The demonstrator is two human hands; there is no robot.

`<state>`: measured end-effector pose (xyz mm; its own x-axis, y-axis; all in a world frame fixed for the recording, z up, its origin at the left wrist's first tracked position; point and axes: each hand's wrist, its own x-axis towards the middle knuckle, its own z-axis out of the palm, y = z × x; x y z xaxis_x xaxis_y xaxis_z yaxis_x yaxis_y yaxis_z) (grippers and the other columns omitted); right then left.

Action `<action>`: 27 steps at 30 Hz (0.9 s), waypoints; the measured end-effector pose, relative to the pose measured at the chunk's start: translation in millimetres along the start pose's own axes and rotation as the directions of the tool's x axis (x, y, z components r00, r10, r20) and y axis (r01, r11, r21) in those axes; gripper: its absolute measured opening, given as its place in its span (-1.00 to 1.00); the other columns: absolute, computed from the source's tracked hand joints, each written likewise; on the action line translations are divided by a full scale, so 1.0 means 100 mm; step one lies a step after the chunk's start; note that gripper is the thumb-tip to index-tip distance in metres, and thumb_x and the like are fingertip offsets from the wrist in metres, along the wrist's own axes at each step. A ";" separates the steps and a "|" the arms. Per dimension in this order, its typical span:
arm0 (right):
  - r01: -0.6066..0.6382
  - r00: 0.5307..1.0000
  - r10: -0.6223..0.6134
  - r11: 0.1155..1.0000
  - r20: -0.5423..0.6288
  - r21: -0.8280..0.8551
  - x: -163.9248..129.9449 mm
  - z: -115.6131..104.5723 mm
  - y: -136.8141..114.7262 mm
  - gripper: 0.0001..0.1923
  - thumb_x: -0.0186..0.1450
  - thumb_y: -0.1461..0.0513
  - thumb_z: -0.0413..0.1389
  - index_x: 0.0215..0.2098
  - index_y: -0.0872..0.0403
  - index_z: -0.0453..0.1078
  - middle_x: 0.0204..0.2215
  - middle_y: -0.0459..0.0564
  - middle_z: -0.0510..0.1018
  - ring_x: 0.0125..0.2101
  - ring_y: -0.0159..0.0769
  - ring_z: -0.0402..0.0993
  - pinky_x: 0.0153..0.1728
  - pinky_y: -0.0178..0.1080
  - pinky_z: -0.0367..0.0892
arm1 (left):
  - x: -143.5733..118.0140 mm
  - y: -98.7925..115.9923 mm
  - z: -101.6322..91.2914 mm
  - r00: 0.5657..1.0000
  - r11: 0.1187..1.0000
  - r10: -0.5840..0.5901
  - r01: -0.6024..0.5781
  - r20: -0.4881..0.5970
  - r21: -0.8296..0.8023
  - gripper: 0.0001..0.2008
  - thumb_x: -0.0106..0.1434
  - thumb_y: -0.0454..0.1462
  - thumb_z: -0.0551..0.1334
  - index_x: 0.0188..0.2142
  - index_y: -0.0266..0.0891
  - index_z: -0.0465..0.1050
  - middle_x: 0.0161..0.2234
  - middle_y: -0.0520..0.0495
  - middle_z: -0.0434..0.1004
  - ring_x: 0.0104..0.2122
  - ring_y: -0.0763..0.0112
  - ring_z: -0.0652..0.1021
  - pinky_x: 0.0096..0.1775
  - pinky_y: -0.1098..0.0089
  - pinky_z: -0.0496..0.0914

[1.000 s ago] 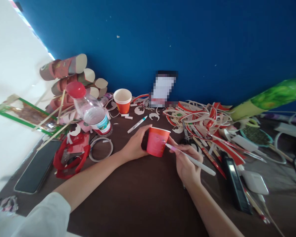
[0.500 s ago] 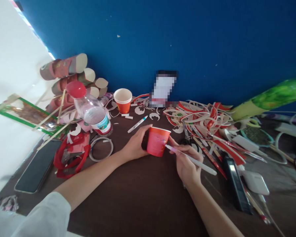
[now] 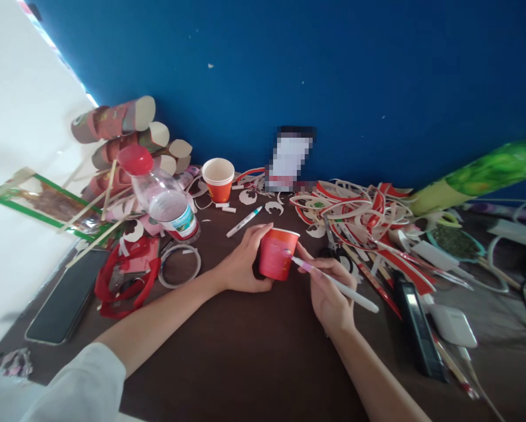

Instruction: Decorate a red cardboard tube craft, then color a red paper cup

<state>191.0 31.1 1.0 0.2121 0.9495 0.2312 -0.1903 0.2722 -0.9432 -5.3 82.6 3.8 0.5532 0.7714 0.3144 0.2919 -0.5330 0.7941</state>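
My left hand (image 3: pixel 245 261) is closed around the left side of a red-orange paper cup (image 3: pixel 277 258), which it holds upright but slightly tilted. Pink colouring and a small marking show on the cup's side. In my right hand (image 3: pixel 332 293) is a white marker pen (image 3: pixel 342 287) with a pink band, pinched near its tip. That tip is at the cup's right side; whether it touches I cannot tell. Beyond the cup lies a second marker (image 3: pixel 244 221) with a blue end. Further back stands a stack of paper cups (image 3: pixel 219 187).
A bottle with a red cap (image 3: pixel 175 211), a roll of tape (image 3: pixel 180 266) and a phone (image 3: pixel 65 302) are at left. Paper strips (image 3: pixel 359 211), scissors (image 3: pixel 333 243), a black stapler-like tool (image 3: pixel 421 328) and a white case (image 3: pixel 454 325) lie at right. A blue wall (image 3: pixel 245 76) rises behind.
The cup has shifted slightly left and turned a little in my left hand. My right hand and the marker have moved slightly left with it.
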 end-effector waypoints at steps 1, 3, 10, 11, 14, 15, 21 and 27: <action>0.002 1.000 -0.001 1.000 0.015 -0.009 -0.01 -0.01 0.01 -0.92 0.16 0.16 0.25 -0.37 -0.02 0.51 -0.52 -0.08 0.65 -0.11 -0.01 0.60 0.05 0.13 0.36 | 0.00 0.00 0.00 1.000 1.000 0.005 -0.005 -0.018 -0.005 0.11 -0.15 -0.30 0.41 0.29 -0.18 -0.22 0.24 -0.37 -0.04 0.27 -0.14 0.13 0.23 -0.15 0.11; 0.006 0.999 -0.004 1.000 0.043 -0.031 -0.04 -0.02 0.02 -0.90 0.19 0.15 0.23 -0.33 -0.02 0.50 -0.45 -0.05 0.67 -0.04 0.00 0.56 0.09 0.14 0.33 | -0.01 -0.02 0.01 0.998 1.000 0.012 -0.013 -0.062 -0.016 0.10 -0.19 -0.28 0.44 0.26 -0.19 -0.18 0.21 -0.35 -0.01 0.26 -0.16 0.14 0.23 -0.17 0.11; 0.072 0.997 -0.070 0.990 0.020 -0.123 -0.09 0.03 0.02 -0.73 0.32 0.03 0.06 -0.26 0.02 0.48 -0.18 0.11 0.65 0.09 0.05 0.44 0.08 0.15 0.34 | -0.01 -0.07 0.07 0.987 0.998 0.034 -0.025 -0.155 0.060 0.07 -0.18 -0.32 0.47 0.23 -0.15 -0.13 0.10 -0.29 0.11 0.16 -0.08 0.28 0.15 -0.13 0.24; 0.095 0.995 -0.098 0.985 -0.010 -0.147 -0.09 0.04 0.02 -0.64 0.36 -0.01 -0.03 -0.26 0.03 0.48 -0.21 0.12 0.66 0.06 0.03 0.47 0.06 0.14 0.36 | -0.01 -0.07 0.08 0.981 0.996 0.044 -0.027 -0.187 0.088 0.05 -0.17 -0.31 0.47 0.22 -0.16 -0.11 0.08 -0.28 0.12 0.15 -0.08 0.30 0.14 -0.13 0.26; 0.194 0.977 -0.210 0.944 -0.033 -0.266 -0.11 0.05 0.01 -0.38 0.39 -0.13 -0.27 -0.24 0.06 0.49 -0.42 0.08 0.65 -0.12 -0.04 0.60 0.07 0.14 0.37 | 0.01 -0.08 0.10 0.951 0.988 0.064 -0.019 -0.303 0.152 0.04 -0.18 -0.22 0.51 0.18 -0.20 -0.08 0.06 -0.31 0.15 0.15 -0.12 0.30 0.10 -0.12 0.29; 0.239 0.967 -0.256 0.918 -0.013 -0.316 -0.12 0.05 0.00 -0.35 0.38 -0.15 -0.28 -0.23 0.06 0.49 -0.47 0.04 0.64 -0.18 -0.06 0.62 0.08 0.15 0.36 | 0.01 -0.08 0.10 0.942 0.985 0.063 -0.006 -0.329 0.172 0.04 -0.18 -0.18 0.52 0.17 -0.21 -0.07 0.07 -0.33 0.15 0.17 -0.15 0.28 0.11 -0.14 0.28; 0.304 0.943 -0.329 0.779 0.056 -0.548 -0.21 0.16 -0.07 -0.80 0.34 0.18 0.06 -0.15 0.00 0.50 -0.28 -0.02 0.68 -0.03 -0.09 0.55 0.10 0.09 0.40 | 0.02 -0.06 0.10 0.941 0.975 0.038 0.039 -0.337 0.219 0.04 -0.17 -0.27 0.51 0.19 -0.20 -0.10 0.11 -0.35 0.18 0.19 -0.16 0.27 0.11 -0.13 0.28; 0.359 0.929 -0.347 0.766 0.127 -0.533 -0.22 0.23 -0.07 -0.74 0.21 0.34 0.17 -0.13 0.02 0.48 -0.14 0.03 0.64 0.00 -0.02 0.53 0.12 0.10 0.37 | -0.01 -0.06 0.12 0.962 0.963 0.083 -0.010 -0.260 0.269 0.05 -0.16 -0.34 0.48 0.22 -0.13 -0.13 0.05 -0.27 0.20 0.06 -0.04 0.37 0.07 -0.13 0.31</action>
<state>165.4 11.7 8.0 0.1410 0.8075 0.5728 0.4418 0.4664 -0.7663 1.7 80.6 -7.0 0.3532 0.7883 0.5038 0.4852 -0.6147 0.6219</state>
